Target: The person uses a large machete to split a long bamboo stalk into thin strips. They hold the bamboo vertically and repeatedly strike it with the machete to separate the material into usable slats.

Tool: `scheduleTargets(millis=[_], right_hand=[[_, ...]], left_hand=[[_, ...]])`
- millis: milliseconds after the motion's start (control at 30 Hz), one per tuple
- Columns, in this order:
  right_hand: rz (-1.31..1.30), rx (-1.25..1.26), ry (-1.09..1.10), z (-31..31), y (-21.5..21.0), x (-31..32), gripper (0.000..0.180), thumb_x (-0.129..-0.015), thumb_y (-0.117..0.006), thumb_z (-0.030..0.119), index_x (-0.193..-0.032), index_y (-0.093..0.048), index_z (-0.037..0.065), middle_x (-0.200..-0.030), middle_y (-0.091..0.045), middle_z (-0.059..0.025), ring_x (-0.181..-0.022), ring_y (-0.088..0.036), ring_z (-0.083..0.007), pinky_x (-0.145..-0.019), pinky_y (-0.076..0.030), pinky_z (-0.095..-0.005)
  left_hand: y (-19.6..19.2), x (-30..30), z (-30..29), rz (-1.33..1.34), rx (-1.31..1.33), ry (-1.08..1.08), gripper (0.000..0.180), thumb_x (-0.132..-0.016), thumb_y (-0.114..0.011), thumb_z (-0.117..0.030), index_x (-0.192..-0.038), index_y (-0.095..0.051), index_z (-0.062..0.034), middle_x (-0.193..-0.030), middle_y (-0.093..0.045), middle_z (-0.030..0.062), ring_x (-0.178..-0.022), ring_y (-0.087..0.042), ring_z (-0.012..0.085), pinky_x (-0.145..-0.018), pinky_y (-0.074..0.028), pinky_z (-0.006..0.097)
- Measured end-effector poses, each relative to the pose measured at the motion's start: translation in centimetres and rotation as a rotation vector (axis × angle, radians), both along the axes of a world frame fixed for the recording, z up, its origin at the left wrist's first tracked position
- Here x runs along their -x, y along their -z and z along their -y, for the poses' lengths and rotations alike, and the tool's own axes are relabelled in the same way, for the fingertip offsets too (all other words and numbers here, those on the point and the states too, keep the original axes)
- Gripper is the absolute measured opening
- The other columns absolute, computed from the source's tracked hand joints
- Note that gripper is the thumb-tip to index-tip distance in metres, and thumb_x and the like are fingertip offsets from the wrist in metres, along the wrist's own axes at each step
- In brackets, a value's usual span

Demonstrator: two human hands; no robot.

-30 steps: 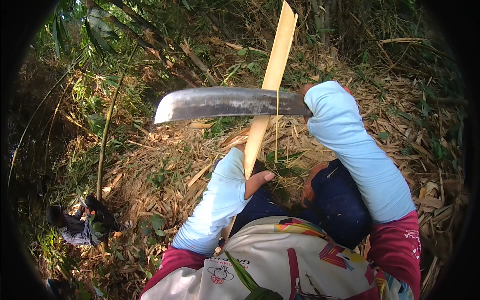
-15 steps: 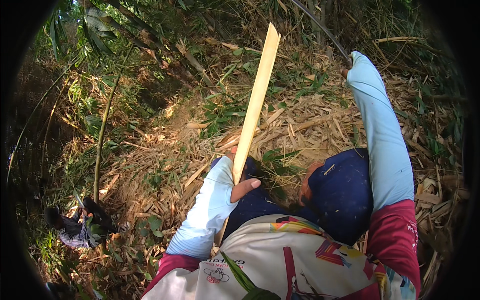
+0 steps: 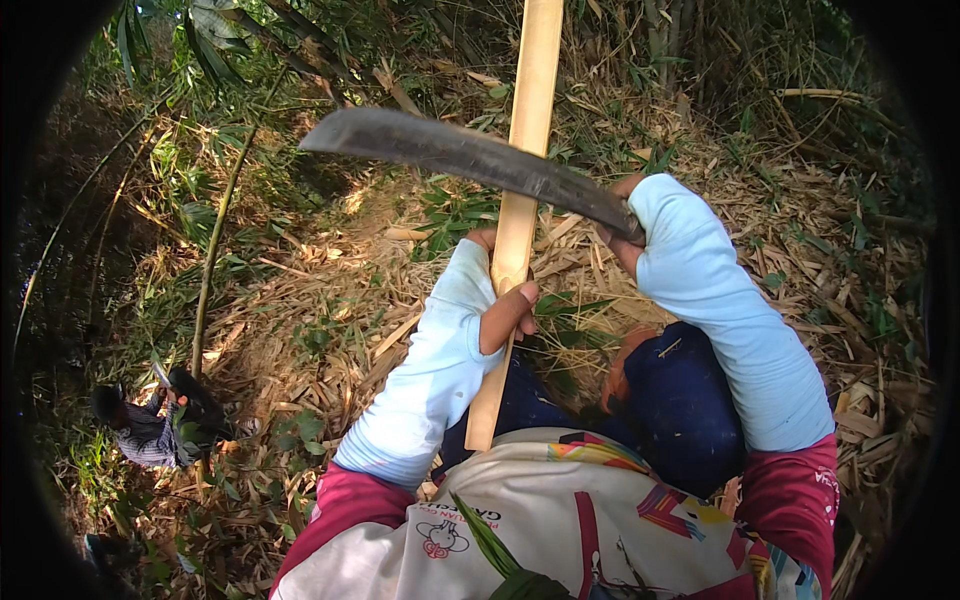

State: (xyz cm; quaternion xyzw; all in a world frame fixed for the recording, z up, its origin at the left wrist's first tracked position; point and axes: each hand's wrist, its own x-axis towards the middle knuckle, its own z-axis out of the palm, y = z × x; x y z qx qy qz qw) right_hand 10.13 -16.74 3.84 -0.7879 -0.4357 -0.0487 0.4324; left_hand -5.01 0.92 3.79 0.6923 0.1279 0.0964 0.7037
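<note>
A pale split bamboo strip [image 3: 531, 110] stands lengthwise in front of me, its upper end running out of the picture and its lower end near my lap. My left hand [image 3: 505, 308] is wrapped around it below a node, thumb across its face. In my right hand [image 3: 632, 225] is a machete [image 3: 440, 145], gripped by its handle, which the fingers and sleeve hide. The dark curved blade points left and crosses over the strip above my left hand; whether it touches the strip I cannot tell.
My knee [image 3: 690, 410] in dark blue cloth is bent below the right arm. Dry bamboo leaves and shavings [image 3: 310, 330] cover the ground. A thin upright bamboo stem [image 3: 215, 235] rises at left, beside another person [image 3: 155, 425] holding a blade. Bamboo clumps [image 3: 665, 45] stand behind.
My right hand has come in from the far right, bringing the machete blade across the strip. The strip has shifted upward and turned its broad face toward me in my left hand.
</note>
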Motion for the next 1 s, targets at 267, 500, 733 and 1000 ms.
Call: scheduleTargets(millis=[267, 500, 733, 1000], right_hand=[[0.298, 0.402, -0.161, -0.6, -1.8, 2.4, 0.019, -0.067, -0.071, 0.014, -0.085, -0.066, 0.008, -0.073, -0.065, -0.0148, -0.072, -0.066, -0.0357, -0.066, -0.053, -0.0423], [0.363, 0.37, -0.184, -0.4, -1.8, 2.6, 0.02, -0.069, -0.067, 0.015, -0.087, -0.065, 0.007, -0.072, -0.065, -0.0135, -0.071, -0.067, -0.0336, -0.064, -0.052, -0.0435], [0.34, 0.418, -0.159, -0.1, -2.3, 3.2, 0.018, -0.081, -0.058, 0.019, -0.096, -0.064, 0.01, -0.077, -0.064, -0.0119, -0.074, -0.067, -0.0323, -0.062, -0.047, -0.0479], [0.432, 0.464, -0.091, 0.1, -2.0, 3.5, 0.018, -0.083, -0.057, 0.023, -0.096, -0.064, 0.014, -0.077, -0.064, -0.0093, -0.074, -0.067, -0.0294, -0.058, -0.04, -0.0473]], left_hand=[[-1.0, -0.8, 1.3, -0.005, -0.027, -0.058, 0.05, -0.083, -0.068, -0.004, -0.12, -0.034, -0.0001, -0.079, -0.057, 0.0069, -0.053, -0.059, 0.0149, -0.047, -0.049, 0.025], [-2.0, 1.2, 2.3, 0.105, -0.234, 0.027, 0.059, -0.079, -0.075, -0.013, -0.123, -0.038, -0.0001, -0.102, -0.06, 0.0081, -0.095, -0.058, 0.0141, -0.085, -0.047, 0.028], [-2.1, 1.8, 2.8, 0.105, -0.339, 0.007, 0.057, -0.079, -0.079, -0.02, -0.117, -0.043, -0.0006, -0.104, -0.059, 0.0087, -0.097, -0.057, 0.0137, -0.087, -0.046, 0.029], [-2.8, 2.0, 2.7, 0.056, -0.514, 0.002, 0.053, -0.079, -0.08, -0.022, -0.114, -0.048, 0.002, -0.102, -0.06, 0.0092, -0.093, -0.058, 0.016, -0.082, -0.047, 0.03]])
